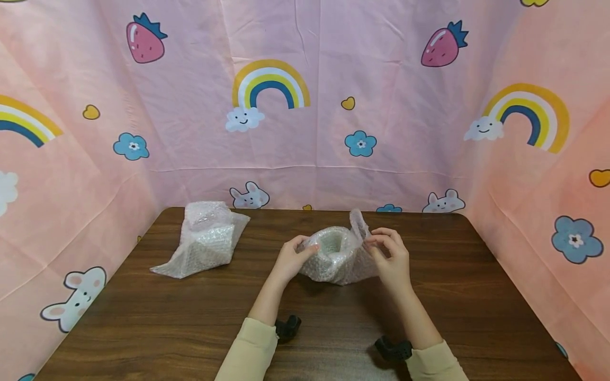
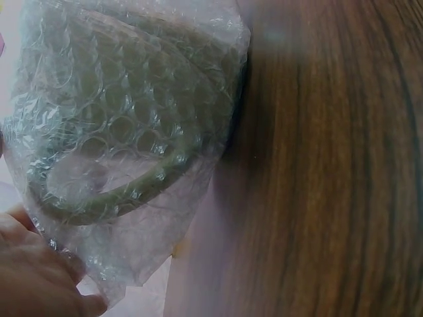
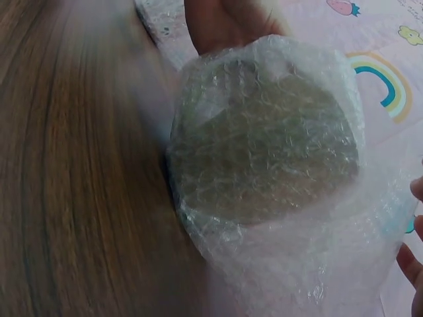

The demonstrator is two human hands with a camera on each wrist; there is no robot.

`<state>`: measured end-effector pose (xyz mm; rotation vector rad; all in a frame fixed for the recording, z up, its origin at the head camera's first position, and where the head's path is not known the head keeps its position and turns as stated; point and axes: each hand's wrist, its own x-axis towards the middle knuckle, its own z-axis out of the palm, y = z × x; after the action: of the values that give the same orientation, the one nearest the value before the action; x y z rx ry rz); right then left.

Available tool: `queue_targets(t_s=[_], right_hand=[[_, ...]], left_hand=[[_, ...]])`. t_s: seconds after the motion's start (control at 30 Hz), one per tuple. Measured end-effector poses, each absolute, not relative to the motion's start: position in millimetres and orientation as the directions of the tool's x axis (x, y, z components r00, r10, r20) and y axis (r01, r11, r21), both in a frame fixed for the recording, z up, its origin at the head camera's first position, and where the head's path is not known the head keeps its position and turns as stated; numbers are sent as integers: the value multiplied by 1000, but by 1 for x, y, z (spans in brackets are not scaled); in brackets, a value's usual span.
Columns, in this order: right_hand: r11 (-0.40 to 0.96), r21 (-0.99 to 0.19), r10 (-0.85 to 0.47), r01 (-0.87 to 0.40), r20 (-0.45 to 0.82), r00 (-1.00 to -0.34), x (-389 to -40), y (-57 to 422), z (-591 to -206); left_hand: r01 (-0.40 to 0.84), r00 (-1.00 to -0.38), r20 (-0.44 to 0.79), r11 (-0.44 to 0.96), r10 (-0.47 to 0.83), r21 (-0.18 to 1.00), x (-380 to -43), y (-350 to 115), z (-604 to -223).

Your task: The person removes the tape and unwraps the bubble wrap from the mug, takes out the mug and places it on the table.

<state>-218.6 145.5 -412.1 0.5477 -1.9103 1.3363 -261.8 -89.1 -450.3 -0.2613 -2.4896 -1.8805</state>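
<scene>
A pale greenish mug (image 1: pixel 332 242) stands near the middle of the table with bubble wrap (image 1: pixel 329 272) around its sides and its mouth uncovered. Through the plastic, the left wrist view shows its looped handle (image 2: pixel 125 206) on the side near my left hand. My left hand (image 1: pixel 290 259) holds the wrapped mug from the left, thumb by the rim. On the other side, my right hand (image 1: pixel 394 259) pinches a loose flap of the wrap (image 1: pixel 358 222), which stands up beside the mug. The right wrist view shows the mug's body (image 3: pixel 271 152) blurred behind the bubbles.
Another bubble-wrap bundle (image 1: pixel 207 238) lies at the table's back left, its contents not discernible. The brown wooden table (image 1: pixel 333 338) meets a patterned cloth backdrop (image 1: pixel 319 132) at the back and sides. Black wrist devices (image 1: pixel 288 328) sit on both forearms.
</scene>
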Motion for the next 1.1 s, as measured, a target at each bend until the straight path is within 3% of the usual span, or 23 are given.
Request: queue_targets(t_s=[0.27, 0.5, 0.67, 0.9, 1.1], right_hand=[[468, -609, 137, -641, 766, -628, -236, 159, -439], [620, -615, 181, -487, 716, -674, -232, 159, -435], [650, -632, 195, -422, 675, -711, -227, 156, -430], [623, -709, 165, -331, 532, -831, -223, 150, -427], [533, -793, 57, -294, 381, -923, -225, 146, -432]], left_hand=[[187, -980, 157, 319, 118, 929, -260, -90, -451], [232, -972, 200, 348, 128, 908, -259, -92, -450], [259, -965, 219, 363, 146, 895, -259, -92, -451], [256, -965, 212, 376, 156, 890, -259, -93, -448], [260, -962, 206, 368, 180, 893, -258, -96, -446]])
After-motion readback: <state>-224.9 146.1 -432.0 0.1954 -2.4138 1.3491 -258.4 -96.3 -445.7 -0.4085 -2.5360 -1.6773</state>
